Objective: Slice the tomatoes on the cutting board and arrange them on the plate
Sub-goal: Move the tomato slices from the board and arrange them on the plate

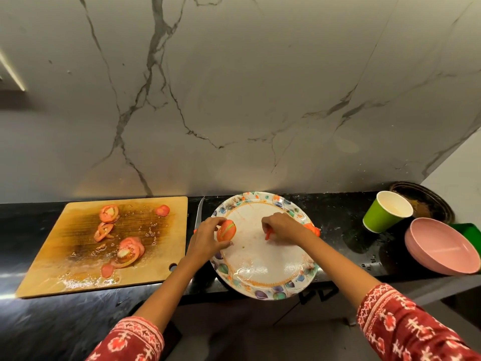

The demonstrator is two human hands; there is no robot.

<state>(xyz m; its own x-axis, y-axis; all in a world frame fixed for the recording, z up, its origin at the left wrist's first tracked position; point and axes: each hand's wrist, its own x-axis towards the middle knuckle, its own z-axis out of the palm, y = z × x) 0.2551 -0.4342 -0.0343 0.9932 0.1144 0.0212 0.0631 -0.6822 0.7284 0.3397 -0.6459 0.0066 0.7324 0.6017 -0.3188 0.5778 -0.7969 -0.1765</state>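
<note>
A patterned white plate (263, 272) sits on the black counter at centre. Over its left rim my left hand (205, 238) holds a small stack of tomato slices (226, 230). My right hand (282, 227) is over the plate's middle and pinches a single thin tomato slice (268, 234). A bit of red tomato (312, 228) shows behind my right wrist at the plate's right rim. To the left lies the wet wooden cutting board (161, 259) with several tomato slices (130, 252) and end pieces. A knife (199, 213) lies between board and plate.
A green paper cup (382, 216) stands at the right, with pink bowls (440, 247) in front of it, a dark round pan (424, 201) behind and a green item (466, 229) beside. The marble wall rises right behind the counter. The counter's front edge runs just below the plate.
</note>
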